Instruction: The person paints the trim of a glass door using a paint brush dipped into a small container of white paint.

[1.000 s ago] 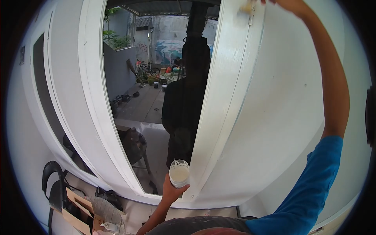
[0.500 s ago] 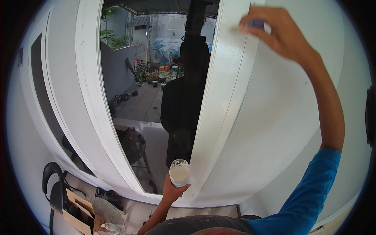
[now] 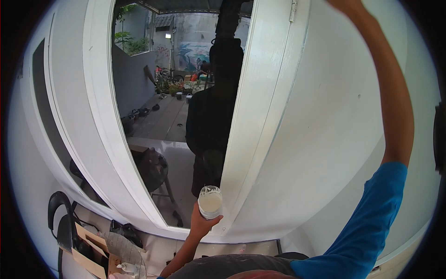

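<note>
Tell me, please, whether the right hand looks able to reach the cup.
Probably yes: the left hand holds the cup with its open top facing up, and nothing shows between it and the raised right hand, which the frame partly cuts off.

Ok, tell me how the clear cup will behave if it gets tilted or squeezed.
The clear cup would likely spill if tilted, since its top is open over pale liquid. Its see-through wall looks thin, so it may flex if the left hand squeezes.
</note>
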A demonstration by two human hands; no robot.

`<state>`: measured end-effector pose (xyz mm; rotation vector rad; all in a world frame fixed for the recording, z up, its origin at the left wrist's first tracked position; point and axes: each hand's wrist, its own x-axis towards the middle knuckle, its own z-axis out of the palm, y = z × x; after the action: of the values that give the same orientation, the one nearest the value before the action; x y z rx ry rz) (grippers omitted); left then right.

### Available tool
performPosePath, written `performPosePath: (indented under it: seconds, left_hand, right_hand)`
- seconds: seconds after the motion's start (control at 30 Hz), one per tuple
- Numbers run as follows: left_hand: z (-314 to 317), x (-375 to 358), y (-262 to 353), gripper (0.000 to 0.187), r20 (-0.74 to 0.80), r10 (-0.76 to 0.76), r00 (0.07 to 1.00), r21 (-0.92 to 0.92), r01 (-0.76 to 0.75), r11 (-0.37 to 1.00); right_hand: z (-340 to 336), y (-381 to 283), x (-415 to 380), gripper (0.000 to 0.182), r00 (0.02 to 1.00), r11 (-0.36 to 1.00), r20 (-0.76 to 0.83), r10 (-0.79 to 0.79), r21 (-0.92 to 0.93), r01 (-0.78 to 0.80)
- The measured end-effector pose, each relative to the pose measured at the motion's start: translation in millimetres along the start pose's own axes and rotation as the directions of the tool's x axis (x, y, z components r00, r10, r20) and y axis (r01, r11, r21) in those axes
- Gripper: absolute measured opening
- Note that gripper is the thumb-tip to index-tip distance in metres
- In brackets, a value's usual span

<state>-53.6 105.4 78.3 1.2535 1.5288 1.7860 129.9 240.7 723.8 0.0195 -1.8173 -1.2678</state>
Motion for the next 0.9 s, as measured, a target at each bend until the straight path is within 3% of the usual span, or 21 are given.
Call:
performPosePath:
  seconds: [0.07,0.1,0.13,0.2,0.23,0.3,0.33,0.4,0.47,0.5,0.53,0.67,0.7,0.8,0.87,0.9]
  left_hand:
    - [3,0,-4,0.087,0.005,0.008,1.0,-0.007,-0.007,1.0]
    - [4,0,-5,0.087,0.008,0.009,1.0,0.009,-0.009,1.0]
    - [3,-1,-6,0.086,0.01,0.01,1.0,0.027,-0.01,1.0]
    - [0,-2,-2,0.086,0.03,-0.002,1.0,0.024,0.001,1.0]
    - [1,-1,0,0.086,0.041,-0.014,0.999,0.021,0.013,1.0]
    - [1,-1,1,0.086,0.047,-0.021,0.999,0.025,0.02,1.0]
    - [0,-2,2,0.086,0.058,-0.027,0.998,0.03,0.026,0.999]
    - [1,-3,0,0.087,0.048,-0.017,0.999,0.026,0.016,1.0]
    - [2,-2,-2,0.087,0.036,-0.005,0.999,0.02,0.004,1.0]
    - [3,-2,-4,0.087,0.038,-0.007,0.999,0.007,0.007,1.0]
    - [3,-3,-5,0.087,0.04,-0.01,0.999,-0.006,0.01,1.0]
    - [2,-3,5,0.087,0.047,-0.025,0.999,0.024,0.024,0.999]
    - [3,-3,5,0.086,0.023,0.008,1.0,0.01,-0.009,1.0]
    - [3,-4,-2,0.084,-0.005,0.028,1.0,-0.018,-0.028,0.999]
    - [1,-5,-3,0.083,-0.003,0.015,1.0,-0.023,-0.015,1.0]
    - [1,-6,0,0.082,-0.004,-0.001,1.0,-0.032,0.001,0.999]
  right_hand:
    - [4,-40,-37,0.022,0.976,0.977,0.097,-0.196,-0.069,0.203]
    - [23,-41,-71,0.014,0.98,0.983,0.102,-0.171,-0.056,0.177]
    - [17,-64,-79,0.014,0.962,0.963,0.065,-0.264,-0.032,0.266]
    - [-5,-98,-95,0.015,0.954,0.975,0.269,-0.136,0.207,0.08]
    - [-7,-97,-93,0.015,0.954,0.975,0.268,-0.138,0.206,0.083]
    - [-13,-94,-92,0.017,0.862,0.868,0.504,0.046,0.408,-0.285]
    - [0,-75,-91,0.019,0.93,0.913,0.368,0.006,0.378,-0.156]
    - [15,-31,-74,0.016,0.911,0.871,0.339,0.237,0.342,-0.354]
    - [-12,-2,-17,0.021,0.925,0.862,0.182,0.334,0.339,-0.378]
    - [-12,8,-9,0.019,0.966,0.926,-0.05,0.254,0.302,-0.228]
    - [-9,22,1,0.017,0.953,0.951,-0.161,0.256,0.216,-0.22]
    - [3,8,-6,0.016,0.979,0.979,-0.103,0.174,0.128,-0.16]
    - [6,-3,-20,0.015,0.996,1.0,-0.094,0.001,0.025,0.001]
    - [27,-41,-87,0.023,0.994,1.0,0.106,-0.007,0.016,0.006]
    - [2,-92,-100,0.022,0.969,0.975,0.177,-0.173,0.17,0.143]
    - [-4,-109,-111,0.02,0.951,0.934,0.282,-0.125,0.358,0.017]
